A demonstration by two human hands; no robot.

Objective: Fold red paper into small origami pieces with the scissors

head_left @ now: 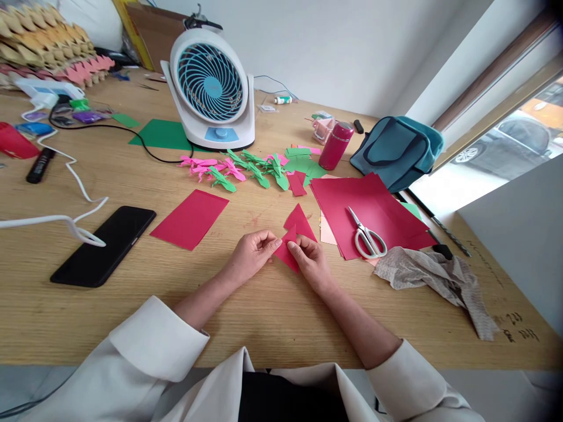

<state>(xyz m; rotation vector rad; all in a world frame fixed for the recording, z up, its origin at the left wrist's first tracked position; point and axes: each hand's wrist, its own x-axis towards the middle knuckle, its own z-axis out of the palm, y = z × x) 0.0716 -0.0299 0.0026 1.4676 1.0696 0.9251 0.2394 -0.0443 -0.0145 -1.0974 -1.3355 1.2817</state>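
Note:
A small piece of folded red paper (290, 255) is held up between my two hands, just above the table. My left hand (254, 253) pinches its left edge between thumb and fingers. On the other side my right hand (311, 261) grips the same piece, thumb on top. Right behind it lies another red paper piece (299, 218) with a pointed top, partly hidden by the held one. To the left rests a flat red paper rectangle (190, 219). White-handled scissors (368, 237) lie on large red sheets (347, 199) to the right.
Folded pink and green paper pieces (237, 169) lie behind my hands, near a white fan (213, 88). A red bottle (336, 145) and teal bag (396, 152) stand back right. A black phone (103, 246) lies left, a crumpled cloth (433, 278) right.

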